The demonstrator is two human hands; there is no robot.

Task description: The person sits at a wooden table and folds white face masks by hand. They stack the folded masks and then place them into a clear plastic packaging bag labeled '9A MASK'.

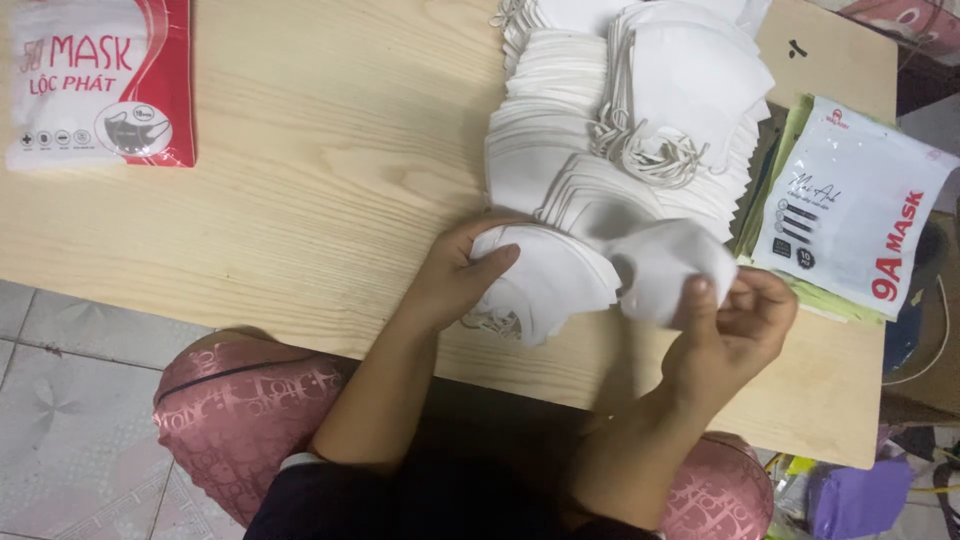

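Head view, looking down on a pale wooden bench (300, 200). The left hand (455, 275) is closed around a small stack of folded white face masks (545, 285), thumb on top and fingers underneath, holding it just above the near edge of the bench. The right hand (735, 325) pinches a single white mask (670, 265) between thumb and fingers; this mask lies just beside the stack, touching its right side. Directly behind both hands, a large heap of white masks (620, 110) with looped ear straps covers the far middle of the bench. To the right of the heap rests a white packet with red lettering (850, 215), lying on a few greenish flat packets (775, 170). At the far left corner lies a red and white mask packet (100, 80), well apart from the hands. Pink patterned fabric (250, 400) shows below the bench edge.
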